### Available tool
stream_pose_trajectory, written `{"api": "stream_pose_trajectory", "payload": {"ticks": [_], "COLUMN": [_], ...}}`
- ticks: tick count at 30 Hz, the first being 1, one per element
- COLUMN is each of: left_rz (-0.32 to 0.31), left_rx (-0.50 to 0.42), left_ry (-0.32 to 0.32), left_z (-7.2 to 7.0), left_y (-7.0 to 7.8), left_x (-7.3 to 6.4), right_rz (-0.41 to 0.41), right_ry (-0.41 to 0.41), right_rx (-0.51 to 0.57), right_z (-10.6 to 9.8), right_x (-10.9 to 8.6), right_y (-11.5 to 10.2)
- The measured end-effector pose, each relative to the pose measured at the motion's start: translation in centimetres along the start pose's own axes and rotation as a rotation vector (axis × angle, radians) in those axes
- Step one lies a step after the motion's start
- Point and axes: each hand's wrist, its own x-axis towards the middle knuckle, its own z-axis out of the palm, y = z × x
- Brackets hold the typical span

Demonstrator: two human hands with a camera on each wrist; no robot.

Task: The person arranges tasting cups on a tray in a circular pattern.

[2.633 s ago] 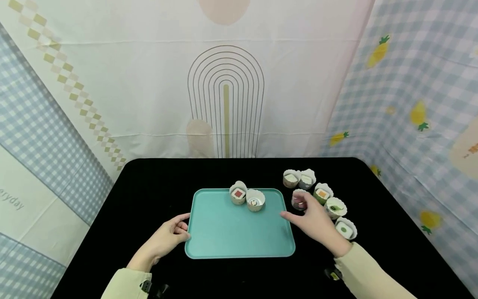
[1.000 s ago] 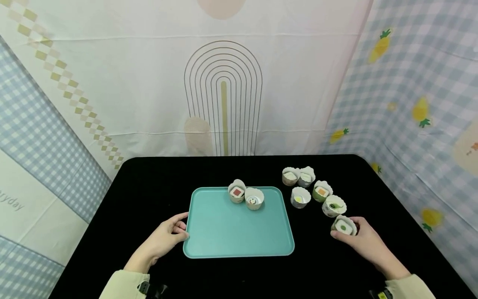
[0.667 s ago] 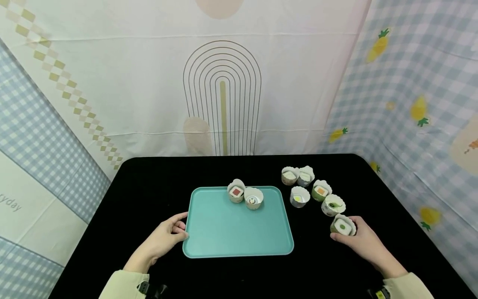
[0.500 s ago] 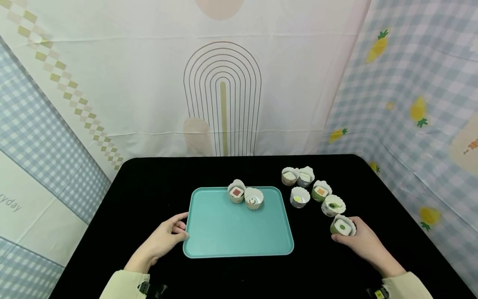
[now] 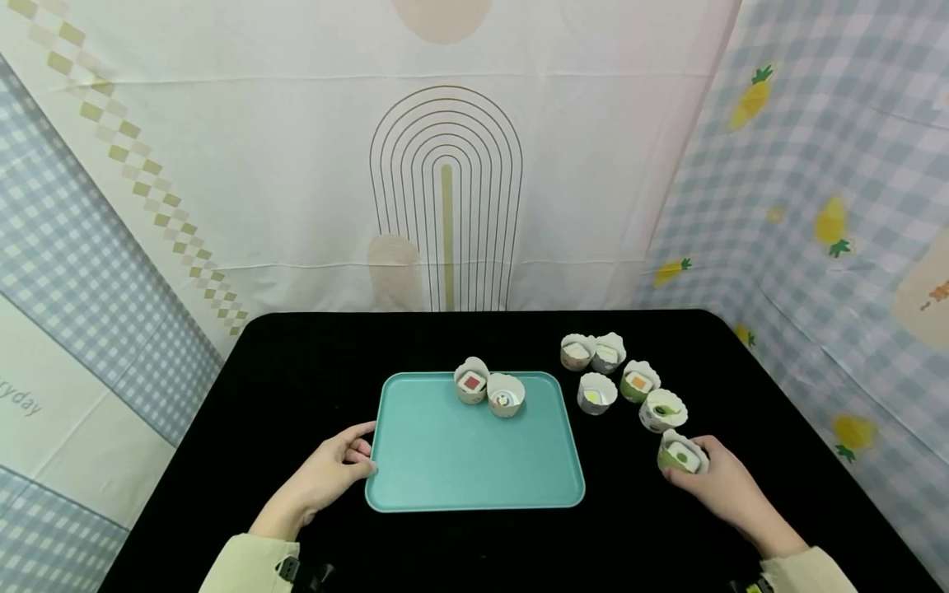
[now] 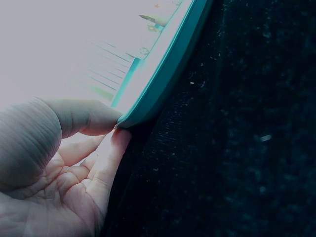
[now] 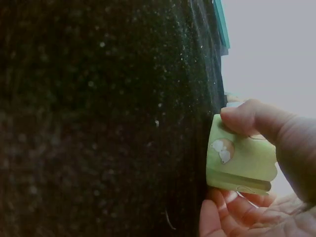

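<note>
My left hand pinches the left edge of the teal tray; the left wrist view has the thumb on top and a finger underneath. My right hand holds a light green paper baking cup between thumb and fingers, at the near end of a row of cups. Inside that cup lies a white square piece with a green dot. In the right wrist view the cup's base is at the black tabletop; whether it touches cannot be told.
On the tray's far edge sit a cup with a red-topped white piece and another paper cup. Right of the tray stand a grey cup, two cups at the back, an orange-topped one and one with a green piece.
My right hand has left the grey cup beside the tray, moved right and toward me, and taken hold of the green cup. The left hand keeps its place on the tray.
</note>
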Motion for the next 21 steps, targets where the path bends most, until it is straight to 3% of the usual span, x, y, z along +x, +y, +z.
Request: {"api": "stream_pose_trajectory", "payload": {"ticks": [11, 21], "left_rz": [-0.011, -0.010], "left_rx": [0.015, 0.008], "left_ry": [0.005, 0.000], "left_z": [0.0, 0.0], "left_y": [0.1, -0.1], "left_x": [0.0, 0.1], "right_rz": [-0.099, -0.173], "right_ry": [0.018, 0.005], "right_rx": [-0.015, 0.049], "right_z": [1.0, 4.1], "right_x": [-0.9, 0.1], "right_y": [-3.0, -7.3]}}
